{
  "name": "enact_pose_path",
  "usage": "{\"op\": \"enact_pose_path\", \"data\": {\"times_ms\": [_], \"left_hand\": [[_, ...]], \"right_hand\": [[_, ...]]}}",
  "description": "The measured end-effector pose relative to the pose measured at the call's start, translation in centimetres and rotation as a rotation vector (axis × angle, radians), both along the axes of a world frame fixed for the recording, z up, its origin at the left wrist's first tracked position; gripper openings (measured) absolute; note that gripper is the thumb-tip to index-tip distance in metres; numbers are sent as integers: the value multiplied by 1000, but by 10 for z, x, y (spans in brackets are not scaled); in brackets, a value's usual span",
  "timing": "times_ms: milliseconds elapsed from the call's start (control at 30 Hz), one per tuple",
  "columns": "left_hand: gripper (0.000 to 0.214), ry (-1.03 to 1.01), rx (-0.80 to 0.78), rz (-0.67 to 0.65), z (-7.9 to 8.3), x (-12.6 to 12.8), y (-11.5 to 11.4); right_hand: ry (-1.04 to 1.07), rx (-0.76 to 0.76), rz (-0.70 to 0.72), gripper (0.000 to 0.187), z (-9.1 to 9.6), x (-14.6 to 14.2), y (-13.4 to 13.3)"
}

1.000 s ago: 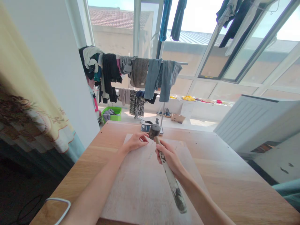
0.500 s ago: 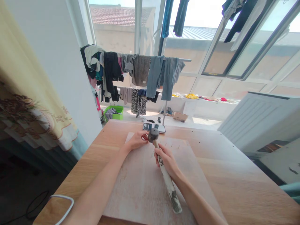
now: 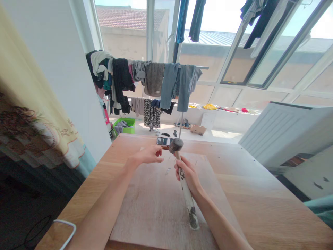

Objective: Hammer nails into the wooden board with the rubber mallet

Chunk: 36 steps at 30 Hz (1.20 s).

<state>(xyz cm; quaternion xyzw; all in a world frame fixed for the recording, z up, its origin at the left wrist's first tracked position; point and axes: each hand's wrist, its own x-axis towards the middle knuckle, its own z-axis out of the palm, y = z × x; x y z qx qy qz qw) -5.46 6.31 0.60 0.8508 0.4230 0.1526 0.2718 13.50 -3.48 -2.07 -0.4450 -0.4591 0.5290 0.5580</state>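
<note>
right hand [image 3: 187, 174] closed tight around the pale, scuffed handle [image 3: 184, 185] of a rubber mallet [image 3: 176, 145], dark head tilted up and away, the stained handle end reaching back toward the person over a plywood board [image 3: 156, 208]. left hand [image 3: 146, 155] open, fingers together and stretched forward, holding nothing, above the far part of the board and just beside the mallet head. thin nails [image 3: 168, 170], too small to count, show on the board between the two hands, below the mallet head. the board lies on a light wooden table [image 3: 260, 205], a white cable [image 3: 66, 232] looped at the near left corner. a phone [image 3: 163, 141] lies by the far table edge, partly behind the mallet head. a patterned curtain [image 3: 39, 128] hangs at left, a white panel [image 3: 283, 133] stands at right. past the table, a green basket [image 3: 124, 125] of clothes sits on the floor beneath a rack of hanging laundry [image 3: 153, 81], before open windows [image 3: 260, 52] and a tiled roof [image 3: 130, 17].
</note>
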Motion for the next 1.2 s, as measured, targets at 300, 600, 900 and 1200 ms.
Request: {"op": "enact_pose_path", "data": {"times_ms": [300,600,900,1200], "left_hand": [[28,494,205,-135,10,53,-47],[20,448,97,-186,6,47,-40],[14,-222,8,11,4,-6,4],[25,-316,-85,85,-40,-12,23]], "right_hand": [[25,25,-172,24,-8,10,5],[-8,48,-137,23,-6,6,3],[22,15,-112,21,-3,3,3],[19,12,-2,25,-6,-5,2]]}}
